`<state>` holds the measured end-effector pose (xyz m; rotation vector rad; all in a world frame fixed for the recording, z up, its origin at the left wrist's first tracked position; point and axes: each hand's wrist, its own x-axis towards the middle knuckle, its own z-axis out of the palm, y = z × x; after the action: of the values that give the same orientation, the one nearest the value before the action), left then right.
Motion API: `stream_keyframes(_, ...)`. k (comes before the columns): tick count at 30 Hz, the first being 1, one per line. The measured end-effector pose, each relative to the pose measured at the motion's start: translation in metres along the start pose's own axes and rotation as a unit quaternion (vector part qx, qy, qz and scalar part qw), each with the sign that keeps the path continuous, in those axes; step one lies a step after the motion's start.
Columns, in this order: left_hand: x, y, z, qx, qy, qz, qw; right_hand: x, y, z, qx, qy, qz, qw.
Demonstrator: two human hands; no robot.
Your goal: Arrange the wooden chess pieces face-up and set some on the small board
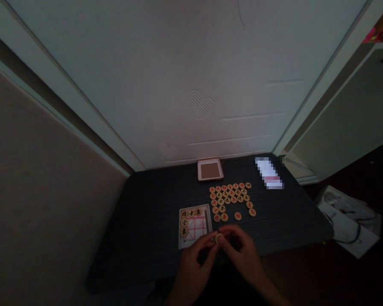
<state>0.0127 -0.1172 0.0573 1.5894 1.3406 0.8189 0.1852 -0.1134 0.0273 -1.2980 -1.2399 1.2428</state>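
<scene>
Both my hands meet near the front edge of a dark table (147, 221). My left hand (194, 265) and my right hand (242, 255) pinch one round wooden chess piece (219, 238) between their fingertips. Just left of the fingers lies a small open box tray (194, 225) with a red grid inside. Several pieces with dark characters sit along its top and left sides. A loose cluster of several round pieces (231, 197) with red and dark characters lies on the table beyond my right hand.
A pink-rimmed box lid (210, 170) lies at the table's back edge against a white panel. A white and pink packet (269, 174) sits at the back right. Paper and a cable (347, 221) lie on the floor to the right.
</scene>
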Motion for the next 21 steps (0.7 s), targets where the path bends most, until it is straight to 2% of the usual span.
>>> stream_keyframes(2,-0.001,-0.008,-0.012,0.027,0.022,-0.003,0.999,0.001,-0.001,0.002,-0.015,0.002,-0.009,1.0)
stream_keyframes(7,-0.001,-0.037,-0.054,0.116,0.14,-0.013,0.983,0.011,-0.007,0.011,-0.04,-0.025,-0.052,0.998)
stream_keyframes(10,-0.002,-0.051,-0.071,0.145,0.142,-0.006,0.979,0.019,-0.012,0.023,-0.041,-0.051,-0.062,0.996)
stream_keyframes(12,-0.004,-0.057,-0.075,0.159,0.124,0.0,0.979,0.024,-0.015,0.034,-0.046,-0.067,-0.074,0.994)
stream_keyframes(16,-0.009,-0.064,-0.072,0.175,0.106,0.01,0.979,0.035,-0.022,0.056,-0.07,-0.097,-0.098,0.988)
stream_keyframes(21,-0.011,-0.068,-0.069,0.18,0.091,0.016,0.979,0.046,-0.023,0.074,-0.147,-0.111,-0.127,0.975)
